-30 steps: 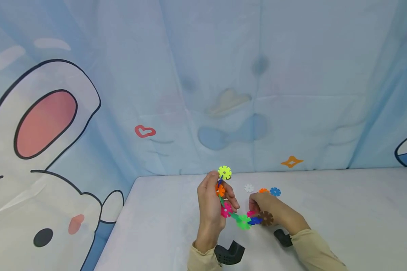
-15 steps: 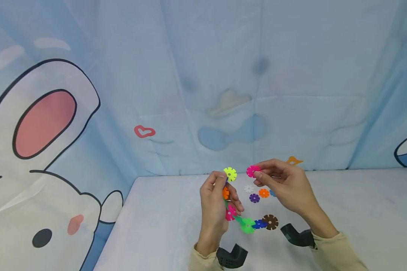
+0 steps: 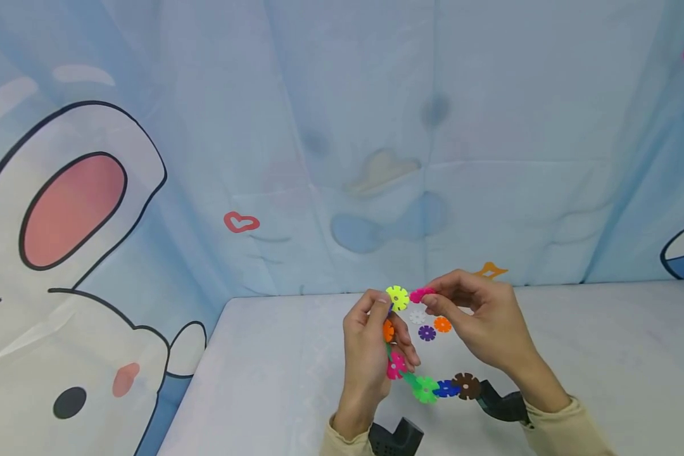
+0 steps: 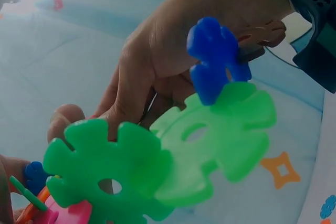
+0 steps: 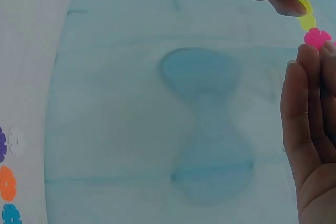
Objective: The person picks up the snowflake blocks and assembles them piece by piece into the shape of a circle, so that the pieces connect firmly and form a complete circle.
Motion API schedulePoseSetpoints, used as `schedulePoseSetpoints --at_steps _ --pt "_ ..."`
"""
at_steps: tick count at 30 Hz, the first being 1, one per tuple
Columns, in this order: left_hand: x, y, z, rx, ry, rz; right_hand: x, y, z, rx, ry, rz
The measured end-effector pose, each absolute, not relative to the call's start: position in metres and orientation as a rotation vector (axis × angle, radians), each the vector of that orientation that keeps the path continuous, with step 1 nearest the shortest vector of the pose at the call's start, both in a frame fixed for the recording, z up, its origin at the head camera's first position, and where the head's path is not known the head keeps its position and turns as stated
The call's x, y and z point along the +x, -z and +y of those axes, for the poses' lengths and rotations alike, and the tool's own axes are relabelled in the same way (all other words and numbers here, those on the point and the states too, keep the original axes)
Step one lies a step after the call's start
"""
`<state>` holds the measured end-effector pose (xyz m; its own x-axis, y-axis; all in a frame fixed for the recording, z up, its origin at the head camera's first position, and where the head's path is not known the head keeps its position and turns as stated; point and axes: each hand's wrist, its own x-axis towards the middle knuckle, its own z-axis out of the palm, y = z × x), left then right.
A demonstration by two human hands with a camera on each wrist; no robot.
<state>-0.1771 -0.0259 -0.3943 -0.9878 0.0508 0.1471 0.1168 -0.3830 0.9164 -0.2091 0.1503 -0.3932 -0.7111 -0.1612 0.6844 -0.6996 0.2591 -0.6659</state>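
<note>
My left hand [image 3: 367, 351] pinches the upper end of a chain of slotted plastic snowflake discs, close below its yellow disc [image 3: 402, 302]. The chain curves down past the palm through orange, pink and light green discs [image 4: 236, 145] to a blue one [image 4: 210, 51] and a brown disc [image 3: 462, 382]. My right hand [image 3: 484, 323] pinches a pink snowflake disc [image 3: 418, 296] between thumb and fingers, turned nearly edge-on. That pink disc is beside the yellow one in the head view; in the right wrist view the pink disc [image 5: 315, 37] meets the yellow disc's edge [image 5: 308, 20].
On the white table [image 3: 285, 367] lie loose white [image 3: 417, 317], purple [image 3: 427, 333] and orange [image 3: 443, 324] discs, plus a blue disc [image 5: 10, 214] seen in the right wrist view. A printed curtain [image 3: 319, 158] hangs behind the table. Each wrist carries a black device [image 3: 396, 438].
My right hand has lifted the pink disc from the table, uncovering the purple one, and brought it left to the yellow disc. The left hand and chain have shifted slightly right.
</note>
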Motion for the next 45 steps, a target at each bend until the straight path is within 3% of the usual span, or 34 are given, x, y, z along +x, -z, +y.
schedulePoseSetpoints --at_steps 23,34,39,45 --pt "-0.177 0.398 -0.017 -0.274 2.462 -1.729 -0.212 0.400 0.135 0.776 -1.274 -1.920" --pt "-0.184 0.403 -0.018 -0.165 2.509 -1.813 -0.225 0.405 0.156 0.818 -1.225 -2.137" --pt "-0.188 0.406 -0.028 -0.112 2.419 -1.798 -0.244 0.430 0.166 0.709 -1.088 -2.441" --pt "-0.190 0.407 -0.033 -0.094 2.436 -1.729 -0.264 0.490 0.161 0.706 -0.788 -2.833"
